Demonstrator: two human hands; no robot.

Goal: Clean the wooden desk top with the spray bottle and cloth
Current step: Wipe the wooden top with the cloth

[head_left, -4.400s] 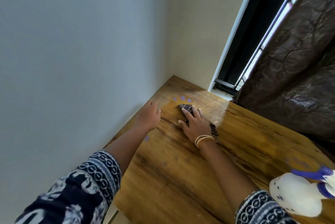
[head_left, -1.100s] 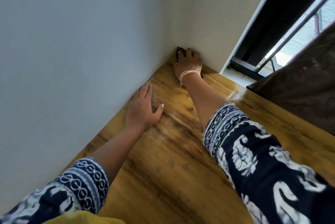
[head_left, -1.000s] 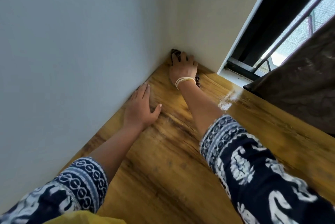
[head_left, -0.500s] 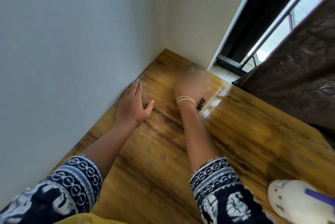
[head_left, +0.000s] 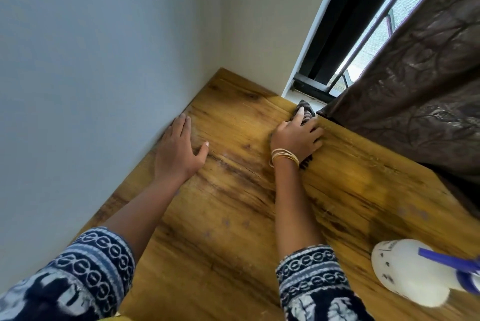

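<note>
The wooden desk (head_left: 233, 216) fills the corner where two pale walls meet, and everything here is placed from that desk. The right hand (head_left: 294, 137) presses a dark striped cloth (head_left: 306, 111) flat against the desk at its far edge, just below the window sill; the fingers are spread and mostly straight over the fabric, so the hand bears down on the cloth rather than wrapping round it. One end of the cloth shows beyond the fingertips, another bit beside the wrist, where thin gold bangles (head_left: 284, 157) sit. The left hand (head_left: 179, 146) lies released, palm down and fingers straight, on the desk along the left wall, well apart from the cloth. The white spray bottle (head_left: 405, 271) with a blue trigger stands on the desk at its near right side, untouched by either hand. A dark brown curtain (head_left: 415, 87) hangs over the desk's right far edge beside the window frame (head_left: 327, 35). Both forearms wear blue-and-white patterned sleeves (head_left: 311, 274).
</note>
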